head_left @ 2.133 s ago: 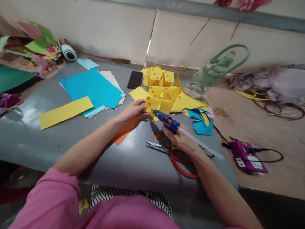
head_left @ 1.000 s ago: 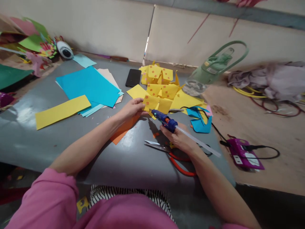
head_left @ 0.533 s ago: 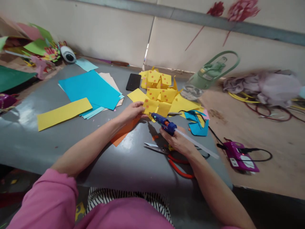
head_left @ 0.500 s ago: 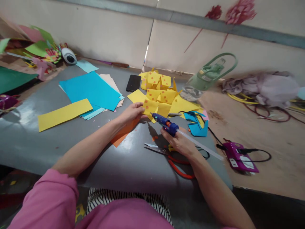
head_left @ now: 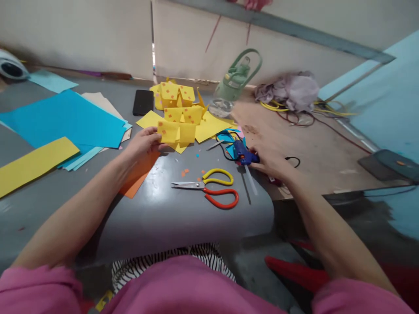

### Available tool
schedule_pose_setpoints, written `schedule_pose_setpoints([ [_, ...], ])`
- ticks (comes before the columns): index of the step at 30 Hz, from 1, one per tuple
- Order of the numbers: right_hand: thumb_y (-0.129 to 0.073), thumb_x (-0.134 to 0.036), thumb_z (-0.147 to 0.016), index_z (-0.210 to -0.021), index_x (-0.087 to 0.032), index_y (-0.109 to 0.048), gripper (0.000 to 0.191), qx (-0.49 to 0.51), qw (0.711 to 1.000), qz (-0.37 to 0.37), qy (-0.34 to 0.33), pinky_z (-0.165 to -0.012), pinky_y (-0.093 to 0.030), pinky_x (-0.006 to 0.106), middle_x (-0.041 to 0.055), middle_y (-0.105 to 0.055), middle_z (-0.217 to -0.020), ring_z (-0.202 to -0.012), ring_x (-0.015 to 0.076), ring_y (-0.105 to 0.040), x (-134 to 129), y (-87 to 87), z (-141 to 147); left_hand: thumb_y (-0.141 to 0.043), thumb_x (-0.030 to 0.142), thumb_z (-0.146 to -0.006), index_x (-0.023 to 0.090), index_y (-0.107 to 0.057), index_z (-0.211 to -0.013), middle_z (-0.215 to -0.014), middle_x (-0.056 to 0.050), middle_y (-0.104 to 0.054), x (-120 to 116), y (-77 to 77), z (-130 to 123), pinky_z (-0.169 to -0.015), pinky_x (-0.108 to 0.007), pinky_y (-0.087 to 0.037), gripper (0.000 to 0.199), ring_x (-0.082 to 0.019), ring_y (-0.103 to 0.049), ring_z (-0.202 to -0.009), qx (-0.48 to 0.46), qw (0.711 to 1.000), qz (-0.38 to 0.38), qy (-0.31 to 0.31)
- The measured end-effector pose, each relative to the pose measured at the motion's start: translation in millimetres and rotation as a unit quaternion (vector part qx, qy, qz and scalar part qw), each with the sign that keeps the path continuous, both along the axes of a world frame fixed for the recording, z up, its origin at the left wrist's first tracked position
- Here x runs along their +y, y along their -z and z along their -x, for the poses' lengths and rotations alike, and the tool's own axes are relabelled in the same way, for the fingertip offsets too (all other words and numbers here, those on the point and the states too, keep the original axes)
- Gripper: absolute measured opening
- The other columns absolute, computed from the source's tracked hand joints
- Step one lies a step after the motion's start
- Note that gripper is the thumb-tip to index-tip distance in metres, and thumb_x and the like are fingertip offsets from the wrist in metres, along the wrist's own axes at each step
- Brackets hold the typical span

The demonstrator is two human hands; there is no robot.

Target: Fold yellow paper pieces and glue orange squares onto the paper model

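Note:
My left hand pinches the left edge of a folded yellow paper piece that carries a few orange squares on its left part. Behind that piece stand more yellow folded papers with orange spots. Over at the right, my right hand has its fingers around the blue glue gun, whose clear glue stick points toward me. Scissors with one yellow and one red handle lie between my hands, touched by neither. Orange paper lies under my left wrist.
Blue sheets and a yellow strip lie on the left. A black phone is behind my left hand. A green bottle stands at the back, with blue scraps and small scissors in front. Crumpled cloth and cables lie farther right.
The glue gun has moved in my right hand away from the yellow piece to the right, uncovering the scissors. My left hand keeps hold of the piece. The view has turned right.

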State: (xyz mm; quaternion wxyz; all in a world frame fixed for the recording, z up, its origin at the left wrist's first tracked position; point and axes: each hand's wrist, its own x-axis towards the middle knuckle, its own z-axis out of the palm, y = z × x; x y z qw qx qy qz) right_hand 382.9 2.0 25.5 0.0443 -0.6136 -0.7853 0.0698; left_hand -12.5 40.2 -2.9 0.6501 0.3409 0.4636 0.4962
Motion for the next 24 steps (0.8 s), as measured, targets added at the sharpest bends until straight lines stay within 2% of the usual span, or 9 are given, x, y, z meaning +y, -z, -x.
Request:
schedule_pose_setpoints([
  [3, -0.067, -0.052, -0.075, -0.092, -0.023, -0.062, 0.034, 0.001, 0.999, 0.036, 0.009, -0.073, -0.048, 0.044, 0.0123, -0.069, -0.09, -0.085, 0.0323, -0.062, -2.3, -1.0, -11.1, -0.061, -0.002, -0.077, 0.015, -0.063, -0.084, -0.094, -0.008, -0.072, 0.6, 1.1, 0.6, -0.061, -0.019, -0.061, 0.018, -0.013, -0.072, -0.074, 0.002, 1.0, 0.014, -0.008],
  [7, -0.081, -0.047, -0.061, -0.089, -0.023, -0.068, 0.038, 0.039, 0.999, -0.002, -0.021, -0.075, -0.047, 0.046, 0.0121, -0.068, -0.091, -0.088, 0.0336, -0.061, -6.1, -21.4, -4.6, -0.059, -0.001, -0.077, 0.016, -0.064, -0.084, -0.096, -0.009, -0.073, 2.7, 1.1, 1.9, -0.061, -0.021, -0.062, 0.019, -0.015, -0.074, -0.078, 0.007, 0.999, 0.014, -0.031],
  [8, -0.079, -0.044, -0.065, -0.089, -0.023, -0.069, 0.033, 0.046, 0.999, -0.017, -0.022, -0.074, -0.046, 0.046, 0.0125, -0.068, -0.092, -0.087, 0.0327, -0.06, -7.0, -26.9, 3.2, -0.059, -0.001, -0.076, 0.016, -0.065, -0.085, -0.096, -0.009, -0.074, 3.1, 0.6, 2.2, -0.062, -0.021, -0.063, 0.02, -0.016, -0.074, -0.079, 0.009, 1.0, 0.01, -0.027],
  [9, -0.07, -0.043, -0.077, -0.095, -0.023, -0.07, 0.026, 0.059, 0.997, -0.029, -0.029, -0.075, -0.046, 0.044, 0.0131, -0.068, -0.096, -0.087, 0.0307, -0.059, -7.7, -31.3, 14.5, -0.059, -0.001, -0.076, 0.016, -0.066, -0.087, -0.094, -0.009, -0.074, 3.3, -0.1, 2.3, -0.063, -0.022, -0.063, 0.021, -0.016, -0.074, -0.079, 0.013, 1.0, 0.006, -0.023],
  [11, -0.06, -0.038, -0.088, -0.097, -0.022, -0.071, 0.021, 0.097, 0.992, -0.057, -0.06, -0.078, -0.044, 0.044, 0.0139, -0.068, -0.096, -0.087, 0.0282, -0.059, -8.6, -34.5, 46.6, -0.06, -0.002, -0.074, 0.016, -0.066, -0.089, -0.093, -0.008, -0.075, 3.4, -1.7, 2.0, -0.065, -0.021, -0.063, 0.023, -0.016, -0.074, -0.082, 0.021, 1.0, 0.004, -0.019],
  [14, -0.063, -0.035, -0.088, -0.085, -0.022, -0.071, 0.016, 0.128, 0.977, 0.019, -0.169, -0.083, -0.044, 0.039, 0.0108, -0.07, -0.092, -0.089, 0.0253, -0.061, -8.1, -24.9, 106.5, -0.059, -0.002, -0.076, 0.015, -0.066, -0.09, -0.098, -0.008, -0.075, 2.9, -4.2, 1.3, -0.063, -0.017, -0.061, 0.023, -0.015, -0.075, -0.085, 0.026, 0.999, 0.007, -0.017],
  [17, -0.062, -0.028, -0.089, -0.085, -0.02, -0.072, 0.013, 0.113, 0.969, 0.064, -0.209, -0.079, -0.043, 0.035, 0.0085, -0.067, -0.088, -0.089, 0.024, -0.06, -4.9, -8.0, 151.6, -0.056, -0.002, -0.08, 0.013, -0.066, -0.093, -0.105, -0.009, -0.075, 3.0, -6.5, 1.3, -0.061, -0.016, -0.06, 0.023, -0.014, -0.075, -0.084, 0.022, 1.0, 0.002, -0.012],
  [20, -0.064, -0.027, -0.089, -0.09, -0.019, -0.073, 0.012, 0.092, 0.965, 0.094, -0.228, -0.078, -0.042, 0.032, 0.0074, -0.064, -0.088, -0.089, 0.0228, -0.059, 0.0, 3.3, 168.6, -0.053, -0.004, -0.082, 0.011, -0.066, -0.093, -0.105, -0.009, -0.075, 3.4, -8.5, 1.3, -0.062, -0.016, -0.06, 0.023, -0.013, -0.074, -0.084, 0.009, 1.0, 0.0, -0.006],
  [24, -0.066, -0.026, -0.088, -0.087, -0.02, -0.071, 0.008, 0.085, 0.962, 0.13, -0.223, -0.074, -0.04, 0.029, 0.0052, -0.065, -0.087, -0.084, 0.0199, -0.058, 4.7, 5.9, 169.9, -0.052, -0.005, -0.082, 0.012, -0.065, -0.088, -0.099, -0.006, -0.075, 3.3, -10.9, 0.8, -0.075, -0.019, -0.063, 0.023, -0.012, -0.074, -0.088, 0.006, 1.0, 0.003, -0.012],
])
